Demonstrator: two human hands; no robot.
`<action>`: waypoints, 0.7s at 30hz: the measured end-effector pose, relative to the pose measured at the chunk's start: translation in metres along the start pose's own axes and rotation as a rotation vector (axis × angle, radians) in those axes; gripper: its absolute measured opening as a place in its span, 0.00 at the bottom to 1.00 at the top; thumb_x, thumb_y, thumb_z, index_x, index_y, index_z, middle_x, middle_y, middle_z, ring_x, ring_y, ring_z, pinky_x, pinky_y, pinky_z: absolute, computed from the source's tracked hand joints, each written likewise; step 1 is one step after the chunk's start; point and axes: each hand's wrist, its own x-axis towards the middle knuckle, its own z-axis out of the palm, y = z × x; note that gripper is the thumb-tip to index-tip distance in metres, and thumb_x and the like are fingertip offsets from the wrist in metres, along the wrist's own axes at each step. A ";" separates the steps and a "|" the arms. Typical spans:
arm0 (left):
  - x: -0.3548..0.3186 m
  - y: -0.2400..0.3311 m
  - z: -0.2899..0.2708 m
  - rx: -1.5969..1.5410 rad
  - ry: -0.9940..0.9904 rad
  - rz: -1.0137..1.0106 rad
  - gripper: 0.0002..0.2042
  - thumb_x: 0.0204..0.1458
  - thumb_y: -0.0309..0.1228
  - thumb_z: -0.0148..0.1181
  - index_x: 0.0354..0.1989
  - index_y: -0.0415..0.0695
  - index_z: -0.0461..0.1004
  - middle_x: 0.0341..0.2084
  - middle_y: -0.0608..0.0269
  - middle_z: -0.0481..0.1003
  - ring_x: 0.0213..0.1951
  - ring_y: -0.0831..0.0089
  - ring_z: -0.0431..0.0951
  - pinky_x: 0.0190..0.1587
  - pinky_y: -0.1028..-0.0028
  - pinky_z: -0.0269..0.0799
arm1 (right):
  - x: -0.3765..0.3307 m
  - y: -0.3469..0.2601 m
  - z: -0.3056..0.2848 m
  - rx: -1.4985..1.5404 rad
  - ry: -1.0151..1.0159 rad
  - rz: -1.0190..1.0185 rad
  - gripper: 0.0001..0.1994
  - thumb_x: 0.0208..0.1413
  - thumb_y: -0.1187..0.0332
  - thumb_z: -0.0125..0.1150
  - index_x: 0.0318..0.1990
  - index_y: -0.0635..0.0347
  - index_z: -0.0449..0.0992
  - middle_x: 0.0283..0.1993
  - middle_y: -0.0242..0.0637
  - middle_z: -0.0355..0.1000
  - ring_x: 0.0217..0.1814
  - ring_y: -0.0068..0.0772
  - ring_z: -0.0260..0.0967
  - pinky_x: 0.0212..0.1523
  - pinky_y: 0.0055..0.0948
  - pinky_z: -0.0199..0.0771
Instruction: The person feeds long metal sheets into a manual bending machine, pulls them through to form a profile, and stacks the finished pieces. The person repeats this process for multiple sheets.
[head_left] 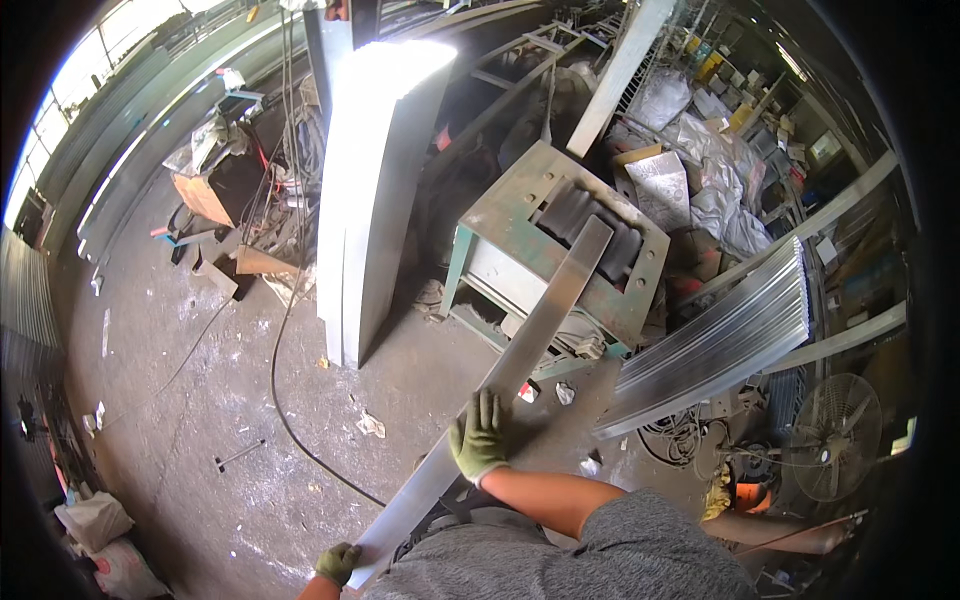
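Note:
A long flat metal bar [440, 482] runs slantwise from beside my body up to a green box-shaped machine [490, 215]. The bar's far end lies over the dark ribbed rollers [625, 245] in the machine's top. At the near end, my gloved left hand [338, 565] is closed round the bar's edge. Farther up, my gloved right hand [480, 440] rests on the bar's upper face, its fingers stretched out and lying flat. Both gloves are green. The undersides of the bar and of my right palm are hidden.
A tall stack of pale metal panels [345, 230] stands left of the machine. Curved ribbed sheets [725, 330] lie at right, near a fan [835, 435]. A cable [285, 405] crosses the floor. Apparently another person's forearm [780, 530] shows at lower right.

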 end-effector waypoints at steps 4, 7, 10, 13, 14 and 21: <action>-0.021 -0.032 0.007 -0.042 -0.018 0.068 0.28 0.72 0.58 0.61 0.43 0.42 0.89 0.34 0.42 0.87 0.40 0.46 0.89 0.46 0.53 0.82 | -0.031 0.004 -0.015 0.005 -0.017 -0.121 0.40 0.74 0.48 0.61 0.81 0.73 0.65 0.86 0.63 0.60 0.90 0.70 0.52 0.90 0.64 0.47; 0.016 -0.008 -0.002 -0.044 0.001 0.081 0.28 0.73 0.58 0.61 0.45 0.42 0.89 0.34 0.45 0.87 0.40 0.51 0.89 0.47 0.54 0.82 | 0.012 0.022 -0.007 0.004 -0.073 -0.094 0.41 0.76 0.47 0.58 0.82 0.74 0.62 0.88 0.68 0.54 0.92 0.76 0.47 0.91 0.65 0.44; 0.055 0.074 0.013 0.052 -0.002 0.024 0.29 0.70 0.63 0.61 0.46 0.45 0.87 0.39 0.43 0.88 0.45 0.42 0.89 0.50 0.49 0.83 | 0.073 0.075 -0.024 -0.025 0.120 -0.179 0.39 0.76 0.51 0.57 0.81 0.78 0.64 0.87 0.68 0.57 0.90 0.76 0.50 0.92 0.64 0.44; 0.089 0.187 0.018 0.210 0.058 0.111 0.34 0.65 0.70 0.63 0.47 0.46 0.86 0.44 0.41 0.88 0.50 0.36 0.89 0.53 0.45 0.83 | 0.151 0.138 -0.056 -0.048 0.199 -0.190 0.39 0.77 0.51 0.55 0.81 0.79 0.63 0.87 0.69 0.58 0.90 0.76 0.50 0.92 0.63 0.45; 0.095 0.222 0.014 0.206 0.038 0.111 0.35 0.64 0.71 0.64 0.47 0.45 0.86 0.45 0.40 0.89 0.51 0.36 0.89 0.54 0.45 0.83 | 0.172 0.157 -0.063 -0.090 0.193 -0.209 0.39 0.77 0.50 0.55 0.81 0.79 0.63 0.86 0.69 0.58 0.90 0.75 0.51 0.92 0.63 0.45; 0.203 0.439 0.024 0.104 -0.036 0.148 0.38 0.63 0.70 0.65 0.52 0.40 0.86 0.49 0.34 0.88 0.56 0.34 0.87 0.58 0.45 0.82 | 0.313 0.260 -0.088 -0.235 0.231 -0.074 0.32 0.75 0.55 0.55 0.79 0.67 0.69 0.84 0.59 0.65 0.86 0.66 0.60 0.87 0.62 0.56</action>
